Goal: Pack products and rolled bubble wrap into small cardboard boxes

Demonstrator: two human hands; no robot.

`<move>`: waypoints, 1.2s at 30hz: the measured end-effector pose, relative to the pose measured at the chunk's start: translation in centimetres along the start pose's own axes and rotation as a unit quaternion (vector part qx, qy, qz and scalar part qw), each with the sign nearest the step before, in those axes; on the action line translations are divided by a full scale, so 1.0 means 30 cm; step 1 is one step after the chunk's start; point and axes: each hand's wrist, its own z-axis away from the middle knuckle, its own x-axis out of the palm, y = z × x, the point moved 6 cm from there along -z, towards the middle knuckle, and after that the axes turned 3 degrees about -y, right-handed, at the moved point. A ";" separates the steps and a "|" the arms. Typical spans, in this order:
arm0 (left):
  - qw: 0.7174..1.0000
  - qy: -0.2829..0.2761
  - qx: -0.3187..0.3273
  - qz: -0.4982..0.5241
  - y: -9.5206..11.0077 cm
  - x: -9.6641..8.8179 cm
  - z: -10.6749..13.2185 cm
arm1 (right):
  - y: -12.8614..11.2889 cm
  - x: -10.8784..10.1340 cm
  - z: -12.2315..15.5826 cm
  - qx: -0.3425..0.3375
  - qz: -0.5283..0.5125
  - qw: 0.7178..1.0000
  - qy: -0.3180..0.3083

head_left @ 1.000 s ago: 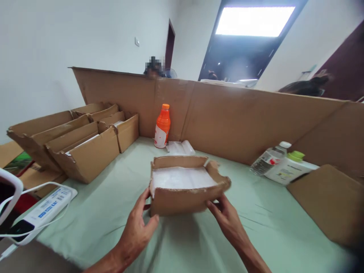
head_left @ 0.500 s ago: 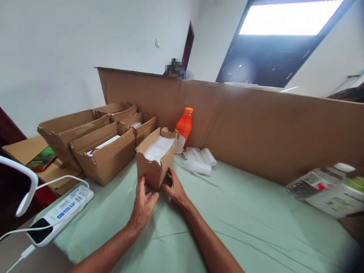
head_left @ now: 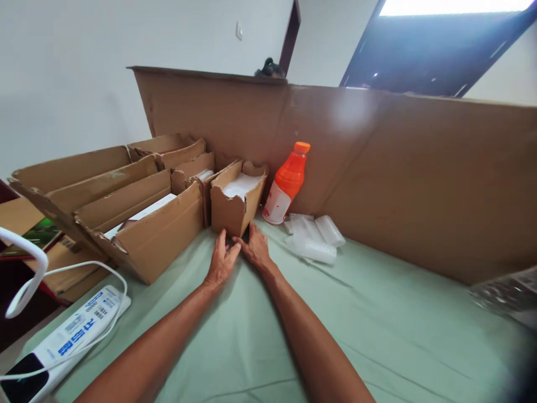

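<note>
A narrow open-topped cardboard box stands on the green-covered table, with white bubble-wrap pieces lying inside. My left hand is at the lower front of this box, fingertips against it and thumb pointing inward. My right hand grips round the lower right front corner, its thumb close to the left one. Just right of the box, an orange bottle with a white label leans against the cardboard wall. Several loose bubble-wrap rolls lie beside the bottle.
Several larger cardboard boxes stand to the left, one with a white item inside. A white power bank-like device with a cable lies at front left. A tall cardboard partition runs behind; a person's head shows above. Clear plastic lies right.
The box has moved away from me, up beside the boxes on the left and close to the partition. Both hands have followed and are nearer each other. The view has shifted.
</note>
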 end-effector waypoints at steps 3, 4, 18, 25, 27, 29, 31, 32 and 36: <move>0.999 -0.025 0.010 -0.017 -0.033 -0.009 -0.027 | -0.006 0.021 -0.008 0.011 0.026 0.999 -0.022; 0.999 -0.032 0.016 -0.026 -0.040 -0.011 -0.031 | -0.010 0.023 -0.007 0.014 0.035 0.999 -0.027; 0.967 -0.038 0.105 -0.231 0.009 -0.033 -0.001 | -0.095 -0.035 0.249 -0.041 0.132 0.988 -0.070; 0.917 -0.164 0.147 -0.331 0.025 0.034 0.061 | -0.134 -0.208 0.776 -0.136 0.158 0.975 -0.082; 0.869 -0.187 0.182 -0.421 0.008 0.066 0.095 | -0.149 -0.266 0.919 -0.143 0.165 0.972 -0.085; 0.803 -0.190 0.223 -0.519 -0.004 0.101 0.147 | -0.156 -0.314 1.043 -0.147 0.166 0.971 -0.087; 0.751 -0.193 0.249 -0.581 -0.006 0.143 0.219 | -0.148 -0.349 1.145 -0.166 0.154 0.970 -0.088; 0.736 -0.199 0.252 -0.596 -0.005 0.168 0.264 | -0.134 -0.364 1.186 -0.184 0.140 0.969 -0.090; 0.708 -0.252 0.266 -0.603 0.017 0.312 0.502 | 0.071 -0.505 1.260 -0.166 0.110 0.979 -0.041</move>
